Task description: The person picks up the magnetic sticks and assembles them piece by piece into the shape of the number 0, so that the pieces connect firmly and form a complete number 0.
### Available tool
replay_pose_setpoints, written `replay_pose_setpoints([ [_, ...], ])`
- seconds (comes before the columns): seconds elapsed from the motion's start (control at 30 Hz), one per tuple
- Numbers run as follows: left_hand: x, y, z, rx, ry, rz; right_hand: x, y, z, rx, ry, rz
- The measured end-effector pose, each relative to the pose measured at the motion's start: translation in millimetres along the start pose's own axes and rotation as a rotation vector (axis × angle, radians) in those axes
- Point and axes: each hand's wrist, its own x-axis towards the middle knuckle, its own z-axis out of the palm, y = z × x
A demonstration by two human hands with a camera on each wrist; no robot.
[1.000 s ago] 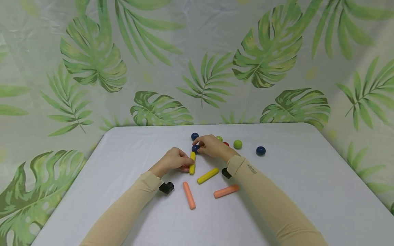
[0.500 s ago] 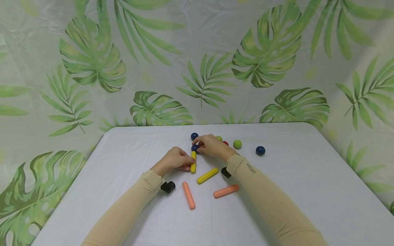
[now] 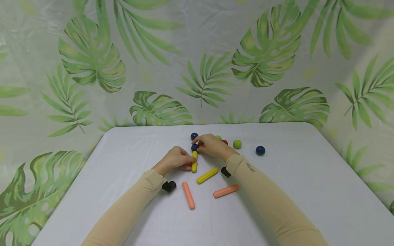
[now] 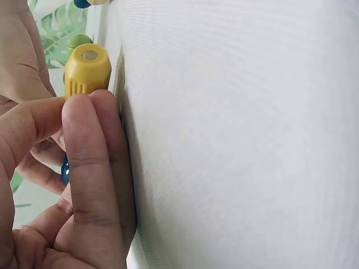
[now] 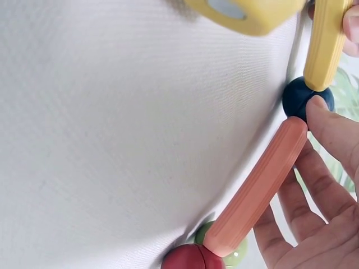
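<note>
Here, yellow stick: long axis pointing forward, far end touching the gripped blue ball
Left hand: pinching yellow stick
Right hand: gripping blue ball

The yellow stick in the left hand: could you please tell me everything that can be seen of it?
The yellow stick is straight and slim, ribbed lengthwise, with tapering ends; it looks like plastic. A round grey disc is set in its near end. The left hand pinches it around its middle, and it points away from the person. Its far end touches a blue ball. Whether it also touches the table, I cannot tell.
</note>
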Motion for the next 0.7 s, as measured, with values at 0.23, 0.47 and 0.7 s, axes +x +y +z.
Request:
replay_pose_setpoints([
  [0.23, -1.8, 1.8, -1.5, 0.036, -0.007, 0.031, -1.2, -0.4, -0.4, 0.006, 0.001, 0.003],
  [0.47, -0.1, 2.5, -2.7, 0.076, 0.018, 0.055, -1.5, 0.7, -1.0, 0.02, 0.001, 0.008],
  [0.7, 5.9, 0.9, -7.2, 0.137, 0.118, 0.102, -5.6, 2.5, -15.4, 0.091, 0.024, 0.029],
])
